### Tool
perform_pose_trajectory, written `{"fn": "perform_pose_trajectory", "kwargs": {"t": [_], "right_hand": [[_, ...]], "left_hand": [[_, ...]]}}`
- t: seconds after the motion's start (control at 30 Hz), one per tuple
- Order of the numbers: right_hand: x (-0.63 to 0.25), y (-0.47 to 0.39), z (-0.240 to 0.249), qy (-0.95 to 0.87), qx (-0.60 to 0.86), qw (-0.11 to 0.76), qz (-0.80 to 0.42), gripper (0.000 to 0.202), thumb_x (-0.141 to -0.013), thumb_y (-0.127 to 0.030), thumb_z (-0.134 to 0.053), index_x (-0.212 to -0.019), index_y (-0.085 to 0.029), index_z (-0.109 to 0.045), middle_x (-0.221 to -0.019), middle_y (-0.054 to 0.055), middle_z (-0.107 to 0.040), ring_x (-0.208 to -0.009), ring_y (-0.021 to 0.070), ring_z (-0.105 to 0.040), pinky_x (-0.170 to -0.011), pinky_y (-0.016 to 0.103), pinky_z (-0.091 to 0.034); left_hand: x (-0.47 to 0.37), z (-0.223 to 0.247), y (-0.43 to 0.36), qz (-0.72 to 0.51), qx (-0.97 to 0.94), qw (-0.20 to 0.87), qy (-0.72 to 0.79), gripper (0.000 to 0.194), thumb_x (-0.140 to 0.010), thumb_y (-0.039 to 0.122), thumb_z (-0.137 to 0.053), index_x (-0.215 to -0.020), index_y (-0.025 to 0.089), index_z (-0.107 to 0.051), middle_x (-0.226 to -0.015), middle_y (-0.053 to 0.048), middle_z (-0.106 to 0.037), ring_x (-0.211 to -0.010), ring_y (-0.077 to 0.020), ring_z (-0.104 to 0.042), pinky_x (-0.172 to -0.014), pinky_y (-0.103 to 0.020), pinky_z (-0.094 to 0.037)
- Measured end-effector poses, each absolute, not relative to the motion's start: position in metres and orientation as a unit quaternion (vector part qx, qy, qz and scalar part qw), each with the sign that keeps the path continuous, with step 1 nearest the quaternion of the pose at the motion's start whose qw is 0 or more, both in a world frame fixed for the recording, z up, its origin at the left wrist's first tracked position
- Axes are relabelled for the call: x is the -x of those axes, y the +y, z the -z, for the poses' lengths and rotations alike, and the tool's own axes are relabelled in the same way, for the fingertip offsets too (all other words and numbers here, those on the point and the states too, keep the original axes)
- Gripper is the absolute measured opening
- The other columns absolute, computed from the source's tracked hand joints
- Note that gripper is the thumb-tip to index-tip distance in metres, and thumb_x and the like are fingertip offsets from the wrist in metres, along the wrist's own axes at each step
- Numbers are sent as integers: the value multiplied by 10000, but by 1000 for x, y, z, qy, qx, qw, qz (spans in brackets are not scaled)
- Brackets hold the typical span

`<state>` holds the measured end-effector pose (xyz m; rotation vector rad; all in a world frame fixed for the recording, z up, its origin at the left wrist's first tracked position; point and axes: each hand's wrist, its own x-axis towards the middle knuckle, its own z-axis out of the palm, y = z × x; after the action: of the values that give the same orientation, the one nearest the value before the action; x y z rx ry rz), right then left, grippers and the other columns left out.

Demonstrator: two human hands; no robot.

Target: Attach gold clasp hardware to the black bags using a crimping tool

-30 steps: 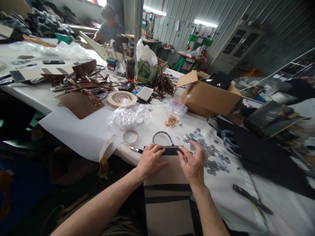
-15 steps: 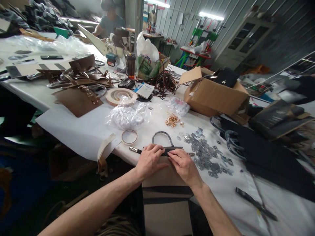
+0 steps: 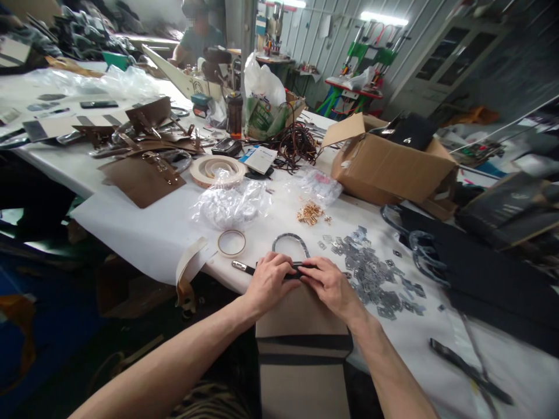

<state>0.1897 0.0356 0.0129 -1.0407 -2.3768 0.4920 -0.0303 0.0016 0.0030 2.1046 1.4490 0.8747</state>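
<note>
Both of my hands pinch the black top edge of a bag panel (image 3: 303, 317), whose beige lining shows below, crossed by black bands. My left hand (image 3: 269, 280) closes on the left of that edge, thumb beneath. My right hand (image 3: 325, 283) grips it just to the right, with fingertips near the left hand's. A black strap (image 3: 241, 267) with a metal end piece sticks out left of my left hand. Beyond the fingers a curved handle (image 3: 290, 237) in plastic wrap lies on the table. My fingers hide the middle of the edge.
Right of my hands lie scattered metal plates (image 3: 371, 267) and gold-coloured hardware (image 3: 310, 213). A tape roll (image 3: 231, 242) and a plastic bag (image 3: 231, 203) are to the left. A cardboard box (image 3: 393, 166) stands behind; a black-handled tool (image 3: 469, 370) lies right. A person (image 3: 201, 38) sits far back.
The view has shifted slightly, so things on the table appear a little further right. My left thumb has drawn up towards the black edge. Both hands stay on the panel.
</note>
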Motion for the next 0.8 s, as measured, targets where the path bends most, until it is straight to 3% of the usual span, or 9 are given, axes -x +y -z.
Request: {"fn": "perform_pose_trajectory", "kwargs": {"t": [0.2,0.47,0.6,0.8], "right_hand": [[-191,34,-10,-881,388,217,-164,295,-1016,-222,-603,-1252,-304,-759,-1226,80,-720,-1141,275,-647,-1019,492,-562],[-189,62,-26,-807,432,197,-352,148,-937,-286,-700,-1003,-289,-833,-1096,42,-741,-993,208,-714,-916,352,-586],[-183,75,-34,-811,387,166,-406,183,-888,-281,-741,-1053,-273,-819,-1159,54,-745,-1083,229,-699,-1032,392,-541],[-176,81,-34,-778,416,123,-454,206,-833,-259,-758,-1033,-235,-804,-1054,43,-768,-999,228,-719,-950,365,-564]], "left_hand": [[31,-3,9,-297,-765,238,520,229,-858,389,-832,-991,240,-718,-1110,-28,-726,-1080,-261,-585,-936,-418,-509],[33,-4,9,-329,-748,249,519,169,-826,315,-859,-928,264,-734,-1095,3,-727,-1030,-237,-597,-935,-392,-519],[30,-6,8,-330,-743,235,532,104,-854,275,-819,-918,263,-738,-1088,-6,-730,-1026,-240,-598,-937,-403,-523],[28,-6,6,-311,-744,222,548,103,-912,323,-759,-963,248,-710,-1069,-27,-721,-1050,-251,-595,-940,-420,-522]]}}
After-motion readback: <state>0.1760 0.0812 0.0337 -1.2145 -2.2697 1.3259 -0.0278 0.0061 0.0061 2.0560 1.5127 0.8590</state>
